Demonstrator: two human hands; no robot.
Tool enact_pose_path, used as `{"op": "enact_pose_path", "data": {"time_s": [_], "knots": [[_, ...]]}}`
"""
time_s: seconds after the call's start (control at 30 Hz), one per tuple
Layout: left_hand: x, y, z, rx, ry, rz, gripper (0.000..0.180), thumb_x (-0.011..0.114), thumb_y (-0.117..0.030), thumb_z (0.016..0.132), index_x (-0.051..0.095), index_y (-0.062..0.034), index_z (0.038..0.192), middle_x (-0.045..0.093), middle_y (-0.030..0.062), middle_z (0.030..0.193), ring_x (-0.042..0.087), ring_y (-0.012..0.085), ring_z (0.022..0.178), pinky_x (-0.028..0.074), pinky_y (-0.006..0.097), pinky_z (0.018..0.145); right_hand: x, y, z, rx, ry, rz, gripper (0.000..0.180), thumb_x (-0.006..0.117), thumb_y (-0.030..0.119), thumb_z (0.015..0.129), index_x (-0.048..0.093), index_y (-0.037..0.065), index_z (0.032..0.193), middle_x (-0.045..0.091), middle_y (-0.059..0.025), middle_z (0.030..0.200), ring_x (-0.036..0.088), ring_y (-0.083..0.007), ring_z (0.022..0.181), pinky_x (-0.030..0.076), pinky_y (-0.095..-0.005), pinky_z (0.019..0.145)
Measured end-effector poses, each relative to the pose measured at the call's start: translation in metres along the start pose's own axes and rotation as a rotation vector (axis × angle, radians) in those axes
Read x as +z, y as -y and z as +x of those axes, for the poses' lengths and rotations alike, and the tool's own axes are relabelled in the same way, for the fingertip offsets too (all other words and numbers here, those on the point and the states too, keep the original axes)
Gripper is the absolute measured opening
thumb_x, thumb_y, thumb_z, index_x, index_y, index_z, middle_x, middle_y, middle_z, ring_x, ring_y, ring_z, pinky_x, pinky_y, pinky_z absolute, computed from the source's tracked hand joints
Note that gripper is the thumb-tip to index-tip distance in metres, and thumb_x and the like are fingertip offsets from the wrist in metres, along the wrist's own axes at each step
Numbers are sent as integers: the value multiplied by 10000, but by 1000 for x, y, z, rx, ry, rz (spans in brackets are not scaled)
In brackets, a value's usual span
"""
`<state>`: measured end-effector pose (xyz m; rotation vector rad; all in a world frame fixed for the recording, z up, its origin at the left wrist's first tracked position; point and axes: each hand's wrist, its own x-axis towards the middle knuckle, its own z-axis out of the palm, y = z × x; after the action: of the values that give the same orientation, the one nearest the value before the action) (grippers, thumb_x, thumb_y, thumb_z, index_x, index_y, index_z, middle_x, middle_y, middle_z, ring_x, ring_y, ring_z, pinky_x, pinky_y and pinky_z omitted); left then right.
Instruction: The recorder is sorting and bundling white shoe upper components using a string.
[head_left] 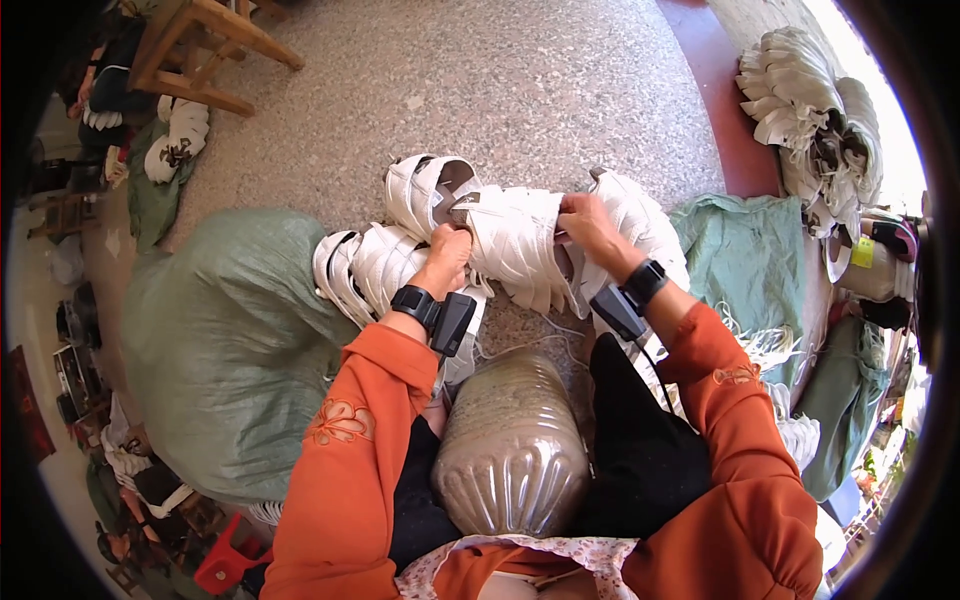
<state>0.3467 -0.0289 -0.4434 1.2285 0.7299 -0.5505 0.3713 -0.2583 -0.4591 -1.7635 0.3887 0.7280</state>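
A nested stack of white shoe uppers (515,235) lies across in front of me, between my hands. My left hand (450,250) is closed at its left end, fingers curled under and partly hidden. At the right end my right hand (592,228) grips the rim, thumb and fingers pressed together on it. More white uppers (375,262) lie under and beside my left wrist, and another curved piece (425,195) stands just beyond that hand. Further white uppers (638,225) rest to the right of my right hand. Each wrist wears a black band with a small box.
A clear ribbed plastic jar (512,450) stands between my knees. A bulging green woven sack (240,350) is at my left; a flatter green sack (745,270) lies right. Piled white uppers (800,100) sit far right. A wooden stool (205,55) and a red stool (230,560) are left.
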Motion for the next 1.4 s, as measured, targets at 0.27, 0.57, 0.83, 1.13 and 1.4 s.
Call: {"op": "enact_pose_path", "data": {"time_s": [0.27,0.57,0.83,1.13,1.4], "knots": [[12,7,7,-10,20,26,286,585,-27,842,609,90,1101,660,141,1044,643,234,907,514,333,785,-100,12,10,-253,-146,-552,754,753,485,677,556,89,1288,606,-229,1178,605,-348,1067,468,-424,936],[8,3,2,29,87,11,282,581,-53,857,612,81,1102,665,136,1036,646,226,898,516,329,784,-94,38,-38,-288,213,-598,714,744,460,704,563,104,1296,539,-160,1265,528,-318,1161,427,-415,983],[12,9,18,16,135,-86,278,572,-53,870,608,79,1112,661,135,1064,643,228,936,518,337,808,-65,7,16,-443,203,-995,652,613,465,802,477,19,1258,547,-224,1230,528,-352,1135,415,-432,968],[35,9,10,24,302,-41,317,592,-109,899,584,53,1171,649,105,1090,630,197,964,519,347,819,-88,26,1,-221,343,-241,793,707,347,718,403,63,1392,461,-176,1373,423,-295,1294,315,-411,1101],[33,12,29,259,109,221,284,570,-142,901,567,-11,1153,633,67,1048,608,198,904,494,337,778,3,90,12,-779,454,-780,1069,786,628,594,376,80,1414,401,-189,1409,366,-362,1326,290,-467,1106]]}}
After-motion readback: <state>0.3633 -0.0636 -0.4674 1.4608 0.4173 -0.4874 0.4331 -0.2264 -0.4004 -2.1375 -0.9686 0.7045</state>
